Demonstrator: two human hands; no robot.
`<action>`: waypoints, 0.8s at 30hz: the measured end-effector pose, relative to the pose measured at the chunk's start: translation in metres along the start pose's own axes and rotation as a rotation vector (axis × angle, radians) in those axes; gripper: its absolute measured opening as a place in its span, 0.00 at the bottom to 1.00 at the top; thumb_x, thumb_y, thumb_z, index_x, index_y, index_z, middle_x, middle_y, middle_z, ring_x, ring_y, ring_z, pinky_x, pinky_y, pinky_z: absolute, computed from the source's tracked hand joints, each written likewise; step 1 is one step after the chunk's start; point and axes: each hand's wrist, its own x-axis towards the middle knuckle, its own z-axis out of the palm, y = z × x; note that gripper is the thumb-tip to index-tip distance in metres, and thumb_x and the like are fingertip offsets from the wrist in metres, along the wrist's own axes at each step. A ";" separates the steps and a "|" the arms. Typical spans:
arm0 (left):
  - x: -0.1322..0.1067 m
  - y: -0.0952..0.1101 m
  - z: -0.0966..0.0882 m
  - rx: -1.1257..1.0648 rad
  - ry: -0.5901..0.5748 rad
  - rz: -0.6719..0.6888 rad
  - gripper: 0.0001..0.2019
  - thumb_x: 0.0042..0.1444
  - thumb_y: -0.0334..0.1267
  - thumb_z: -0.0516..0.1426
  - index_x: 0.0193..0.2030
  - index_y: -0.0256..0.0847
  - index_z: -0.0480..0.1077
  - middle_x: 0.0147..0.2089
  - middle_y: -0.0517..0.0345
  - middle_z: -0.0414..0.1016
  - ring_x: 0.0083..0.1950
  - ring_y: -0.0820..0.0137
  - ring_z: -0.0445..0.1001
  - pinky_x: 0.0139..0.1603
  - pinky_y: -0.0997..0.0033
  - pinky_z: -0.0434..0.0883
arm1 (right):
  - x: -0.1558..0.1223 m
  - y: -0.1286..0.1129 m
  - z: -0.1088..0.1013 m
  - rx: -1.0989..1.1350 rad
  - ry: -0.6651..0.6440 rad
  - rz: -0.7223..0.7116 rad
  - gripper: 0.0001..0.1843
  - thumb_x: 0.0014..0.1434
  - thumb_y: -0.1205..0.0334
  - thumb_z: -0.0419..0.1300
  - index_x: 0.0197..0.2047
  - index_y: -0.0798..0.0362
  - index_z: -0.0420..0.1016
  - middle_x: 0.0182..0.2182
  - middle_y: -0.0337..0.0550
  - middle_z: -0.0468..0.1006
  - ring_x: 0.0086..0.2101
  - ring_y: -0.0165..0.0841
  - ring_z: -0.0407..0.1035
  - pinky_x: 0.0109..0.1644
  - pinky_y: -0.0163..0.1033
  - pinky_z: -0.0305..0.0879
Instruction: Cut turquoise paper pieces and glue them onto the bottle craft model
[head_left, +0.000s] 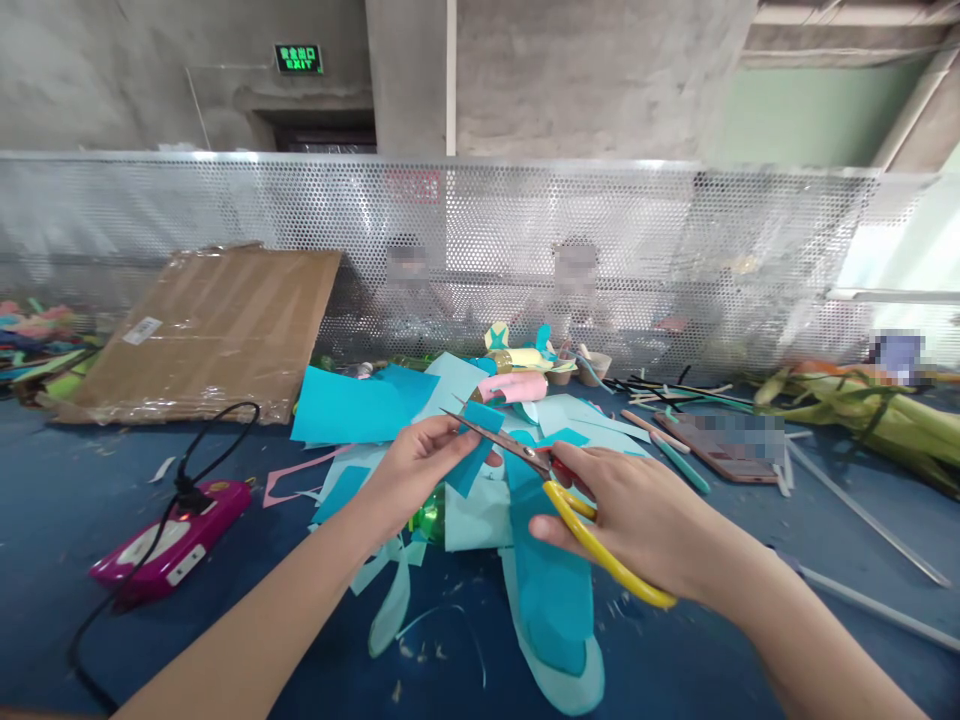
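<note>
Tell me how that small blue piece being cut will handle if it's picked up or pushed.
Probably floppy: the blue piece hangs thin and sheet-like from the left hand where the scissors meet it. Likely very light, since a fingertip pinch holds it up. Pushed on the table, it would likely slide or curl, not roll.
</note>
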 end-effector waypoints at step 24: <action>0.000 0.004 -0.003 0.142 -0.027 -0.058 0.14 0.60 0.48 0.57 0.31 0.41 0.75 0.35 0.56 0.80 0.39 0.68 0.74 0.43 0.70 0.68 | 0.014 0.010 0.001 0.025 0.013 0.048 0.29 0.55 0.31 0.50 0.23 0.49 0.59 0.17 0.37 0.65 0.20 0.32 0.60 0.24 0.36 0.49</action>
